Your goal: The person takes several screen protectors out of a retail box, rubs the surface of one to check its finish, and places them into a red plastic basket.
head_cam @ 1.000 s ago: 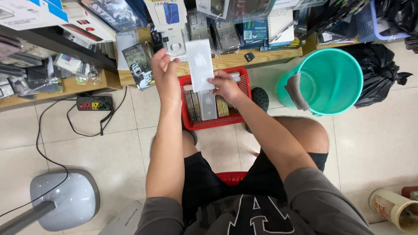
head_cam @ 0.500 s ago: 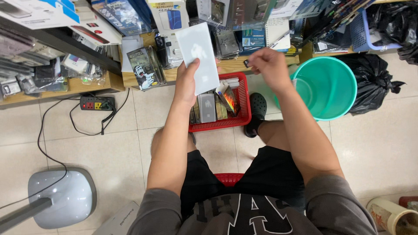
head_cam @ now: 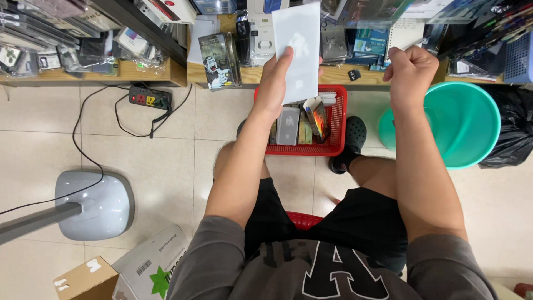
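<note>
Seated person, viewed from above, facing a low wooden shelf [head_cam: 150, 72] crowded with packaged goods.

Left hand [head_cam: 275, 83]: raised in front of the shelf, grip clamped on a flat white package [head_cam: 300, 47], thumb on one side and fingers behind. The package is held upright, clear of everything below it, its top edge level with the shelf stock.

Right hand [head_cam: 411, 69]: raised to the right of the package and well apart from it, fingers curled together into a fist. Whether anything small is pinched inside cannot be told. It sits above the near rim of a green bucket [head_cam: 466, 122].

Below the hands, on the floor between the feet: a red basket [head_cam: 338, 119] holding several flat boxes standing on edge, packed side by side with some room left at the right end.

Progress, judged from the layout: one package is out of the basket and in hand; the others remain in the basket, so most of the handling appears still to be done.

Surroundings: power strip [head_cam: 149, 99] with trailing cable on the tiles, grey fan base [head_cam: 94, 205] at left, cardboard boxes [head_cam: 139, 272] at lower left, black bag [head_cam: 513, 128] behind the bucket.
</note>
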